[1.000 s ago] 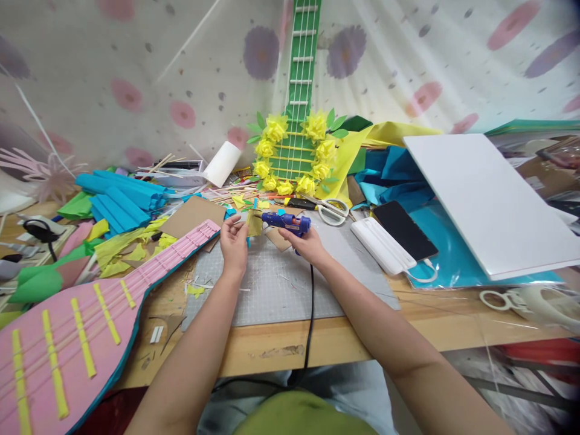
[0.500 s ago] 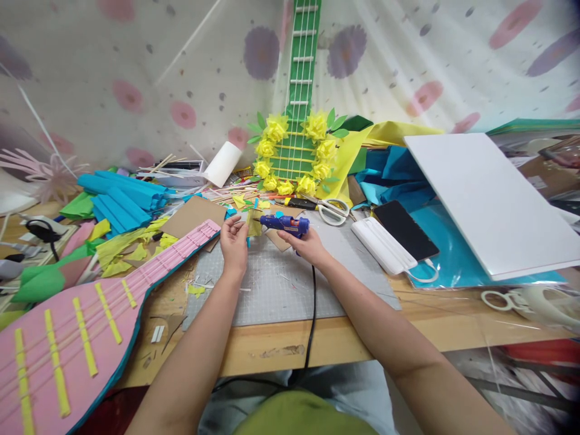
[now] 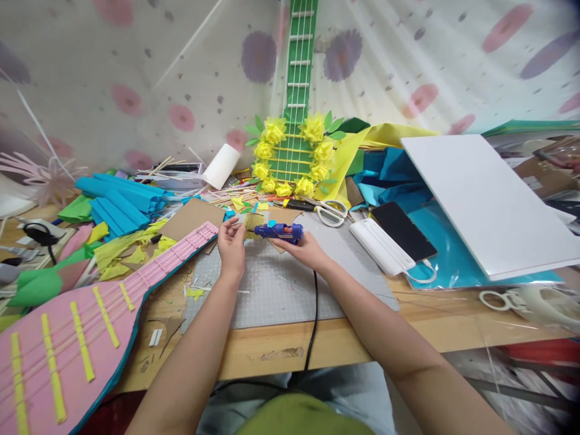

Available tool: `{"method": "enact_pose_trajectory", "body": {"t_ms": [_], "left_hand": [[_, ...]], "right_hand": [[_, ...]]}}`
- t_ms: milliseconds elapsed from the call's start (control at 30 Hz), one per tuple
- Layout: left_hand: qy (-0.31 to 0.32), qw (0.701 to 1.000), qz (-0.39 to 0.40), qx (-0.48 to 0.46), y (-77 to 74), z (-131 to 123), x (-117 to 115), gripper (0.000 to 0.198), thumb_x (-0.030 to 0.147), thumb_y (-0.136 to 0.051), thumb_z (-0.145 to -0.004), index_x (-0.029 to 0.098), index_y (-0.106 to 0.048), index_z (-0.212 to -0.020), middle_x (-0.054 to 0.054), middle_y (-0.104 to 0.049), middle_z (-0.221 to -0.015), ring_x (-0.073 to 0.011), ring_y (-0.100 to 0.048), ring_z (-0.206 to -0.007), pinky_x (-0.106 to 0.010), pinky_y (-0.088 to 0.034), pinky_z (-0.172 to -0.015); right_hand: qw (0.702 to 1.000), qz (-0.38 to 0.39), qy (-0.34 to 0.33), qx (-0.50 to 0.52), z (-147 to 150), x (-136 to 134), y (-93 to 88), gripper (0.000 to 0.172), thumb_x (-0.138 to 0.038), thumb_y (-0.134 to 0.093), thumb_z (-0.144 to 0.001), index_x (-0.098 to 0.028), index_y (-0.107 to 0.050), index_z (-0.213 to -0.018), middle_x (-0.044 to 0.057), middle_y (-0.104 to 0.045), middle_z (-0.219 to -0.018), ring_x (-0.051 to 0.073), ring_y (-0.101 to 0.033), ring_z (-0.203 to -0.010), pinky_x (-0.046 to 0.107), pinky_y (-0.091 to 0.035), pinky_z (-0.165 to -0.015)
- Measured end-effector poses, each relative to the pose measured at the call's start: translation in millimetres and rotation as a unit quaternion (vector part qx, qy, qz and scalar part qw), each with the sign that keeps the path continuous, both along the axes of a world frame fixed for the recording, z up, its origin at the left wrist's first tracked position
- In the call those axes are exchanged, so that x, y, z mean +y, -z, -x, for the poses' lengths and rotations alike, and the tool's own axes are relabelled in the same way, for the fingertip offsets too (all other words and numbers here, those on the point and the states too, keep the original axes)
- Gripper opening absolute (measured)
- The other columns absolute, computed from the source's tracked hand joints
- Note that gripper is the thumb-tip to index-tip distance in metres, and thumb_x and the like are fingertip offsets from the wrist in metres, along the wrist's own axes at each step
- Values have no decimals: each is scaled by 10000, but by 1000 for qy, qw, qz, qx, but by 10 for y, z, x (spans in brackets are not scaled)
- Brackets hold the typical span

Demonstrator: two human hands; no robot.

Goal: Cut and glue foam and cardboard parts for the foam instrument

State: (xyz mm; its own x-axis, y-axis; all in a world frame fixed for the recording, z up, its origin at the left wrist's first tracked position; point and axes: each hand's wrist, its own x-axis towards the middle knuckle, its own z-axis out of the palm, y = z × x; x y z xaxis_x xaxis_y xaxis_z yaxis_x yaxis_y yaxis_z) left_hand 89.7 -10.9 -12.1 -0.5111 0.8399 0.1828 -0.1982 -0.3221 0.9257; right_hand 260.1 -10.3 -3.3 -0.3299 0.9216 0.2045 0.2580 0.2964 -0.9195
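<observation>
My right hand [image 3: 309, 250] is wrapped round a blue hot glue gun [image 3: 278, 232], whose nozzle points left and whose black cord runs down over the table edge. The fingers of my left hand [image 3: 232, 241] are curled and pinch a small yellowish piece [image 3: 251, 225], partly hidden, right at the gun's nozzle. Both hands are above the grey cutting mat [image 3: 272, 296]. To the left lies a pink paper guitar [image 3: 90, 338] with yellow strips. A green guitar [image 3: 295, 148] ringed with yellow paper flowers stands upright behind my hands.
White-handled scissors [image 3: 331, 212] and a cutter knife [image 3: 296, 205] lie beyond the gun. A white power bank [image 3: 381, 246], a black phone [image 3: 404, 231] and a white board [image 3: 489, 205] are at the right. Blue crepe paper [image 3: 122, 202] and brown cardboard [image 3: 193, 217] are on the left.
The glue gun has turned a little and shifted slightly down and left, its nozzle still at the yellowish piece. The whole view has moved slightly.
</observation>
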Motion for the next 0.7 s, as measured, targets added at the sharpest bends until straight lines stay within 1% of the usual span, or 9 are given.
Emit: {"method": "enact_pose_trajectory", "body": {"t_ms": [167,367,533,700], "left_hand": [[4,1000,0,4,14,1,2,290,287,-673,-640,187,-560,-889,-2,-570,-793,-90,-553,-755,-226,-424,-760],[-4,1000,-2,24,24,-13,-3,288,312,-678,-646,193,-567,-884,-8,-568,-818,-94,-545,-768,-218,-424,-742],[7,1000,-2,17,35,-14,-2,300,319,-684,-641,191,-569,-887,-2,-559,-796,-86,-538,-745,-208,-423,-729],[-1,1000,-2,21,30,-17,-8,302,324,-686,-640,190,-567,-882,-4,-556,-784,-89,-533,-731,-215,-424,-721]], "right_hand": [[1000,1,1,0,1,-4,-13,410,-500,-592,-716,-176,-674,-953,42,-679,-882,193,-612,-827,318,-478,-778],[999,10,43,24,-8,10,-21,406,-515,-602,-700,-181,-676,-918,42,-679,-867,187,-614,-813,314,-479,-771],[997,14,68,31,-8,30,-3,405,-523,-607,-694,-182,-683,-900,42,-678,-830,203,-614,-817,336,-486,-764],[996,24,77,50,-6,27,-24,428,-526,-617,-682,-183,-670,-932,53,-677,-892,203,-605,-850,341,-484,-779]]}}
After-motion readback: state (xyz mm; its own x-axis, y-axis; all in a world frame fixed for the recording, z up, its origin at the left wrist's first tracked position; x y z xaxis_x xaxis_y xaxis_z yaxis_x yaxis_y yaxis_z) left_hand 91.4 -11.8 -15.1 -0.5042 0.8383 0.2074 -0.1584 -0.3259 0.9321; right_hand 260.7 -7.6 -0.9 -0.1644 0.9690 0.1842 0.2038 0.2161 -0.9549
